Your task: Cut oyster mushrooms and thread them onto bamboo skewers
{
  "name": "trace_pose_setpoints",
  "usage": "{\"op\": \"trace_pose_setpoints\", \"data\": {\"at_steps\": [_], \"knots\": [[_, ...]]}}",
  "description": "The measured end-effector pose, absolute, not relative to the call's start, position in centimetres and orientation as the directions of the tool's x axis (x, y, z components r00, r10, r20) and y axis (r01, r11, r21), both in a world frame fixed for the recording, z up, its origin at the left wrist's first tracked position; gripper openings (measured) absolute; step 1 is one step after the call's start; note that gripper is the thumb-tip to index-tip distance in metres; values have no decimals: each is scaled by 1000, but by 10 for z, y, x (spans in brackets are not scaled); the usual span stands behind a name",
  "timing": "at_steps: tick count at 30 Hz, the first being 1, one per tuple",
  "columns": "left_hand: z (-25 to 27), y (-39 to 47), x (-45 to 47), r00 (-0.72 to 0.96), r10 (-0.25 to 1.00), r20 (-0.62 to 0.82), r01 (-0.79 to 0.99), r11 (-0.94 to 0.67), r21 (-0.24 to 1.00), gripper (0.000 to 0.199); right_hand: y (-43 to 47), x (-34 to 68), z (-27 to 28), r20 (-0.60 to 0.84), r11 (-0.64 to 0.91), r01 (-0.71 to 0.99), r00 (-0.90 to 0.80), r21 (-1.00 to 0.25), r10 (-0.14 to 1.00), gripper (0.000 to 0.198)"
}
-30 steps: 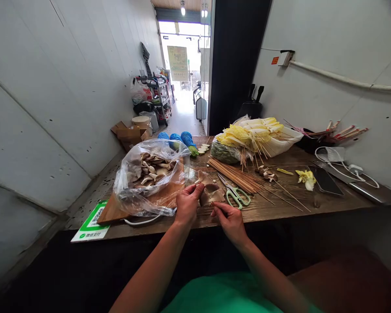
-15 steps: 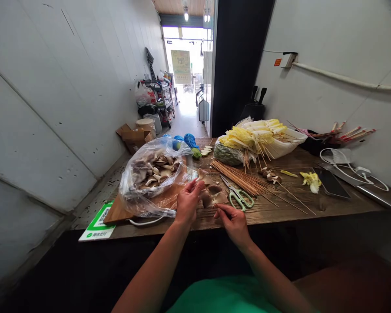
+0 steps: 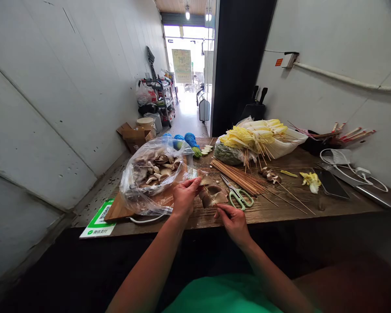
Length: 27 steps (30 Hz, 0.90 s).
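Over the front edge of the wooden table, my left hand (image 3: 185, 196) is closed, thumb and fingers pinching the edge of an oyster mushroom (image 3: 213, 200). Opposite it, my right hand (image 3: 233, 222) has its fingertips pressed together against the near side of the same mushroom; any skewer in them is too small to make out. Grey-brown mushroom caps lie just beyond my fingers. Green-handled scissors (image 3: 239, 195) rest to the right of them. A clear plastic bag (image 3: 133, 200) full of oyster mushrooms sits to the left on a wooden board (image 3: 115, 211).
Bamboo skewers (image 3: 236, 176) lie in a bundle behind the scissors, near skewered mushrooms (image 3: 271, 175). Skewered cabbage leaves (image 3: 257, 132) fill a white container (image 3: 295, 141). A phone (image 3: 330, 183), a knife (image 3: 373, 195) and a white cable (image 3: 329, 157) are on the right.
My left hand has shifted slightly left, away from the mushroom caps, still pinching. The mushroom between my hands has turned a little. My right hand has hardly moved.
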<state>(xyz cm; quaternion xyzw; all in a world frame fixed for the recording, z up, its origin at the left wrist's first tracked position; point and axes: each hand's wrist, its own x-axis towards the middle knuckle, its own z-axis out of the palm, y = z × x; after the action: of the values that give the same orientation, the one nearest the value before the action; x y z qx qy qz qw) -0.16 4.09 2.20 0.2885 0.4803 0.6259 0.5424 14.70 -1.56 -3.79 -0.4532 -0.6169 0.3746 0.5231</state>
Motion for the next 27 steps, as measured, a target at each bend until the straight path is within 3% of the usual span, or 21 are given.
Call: {"op": "trace_pose_setpoints", "data": {"at_steps": [4, 14, 27], "knots": [[21, 35, 0, -181, 969, -166, -420, 77, 904, 40, -14, 149, -38, 291, 292, 120, -29, -949, 956, 20], [15, 24, -4, 325, 914, -244, -308, 346, 886, 27, -13, 150, -38, 249, 252, 102, -39, -962, 968, 21], [23, 32, -3, 138, 917, -373, -477, 392, 786, 27, -14, 151, -33, 261, 266, 109, -61, -958, 963, 21]]}}
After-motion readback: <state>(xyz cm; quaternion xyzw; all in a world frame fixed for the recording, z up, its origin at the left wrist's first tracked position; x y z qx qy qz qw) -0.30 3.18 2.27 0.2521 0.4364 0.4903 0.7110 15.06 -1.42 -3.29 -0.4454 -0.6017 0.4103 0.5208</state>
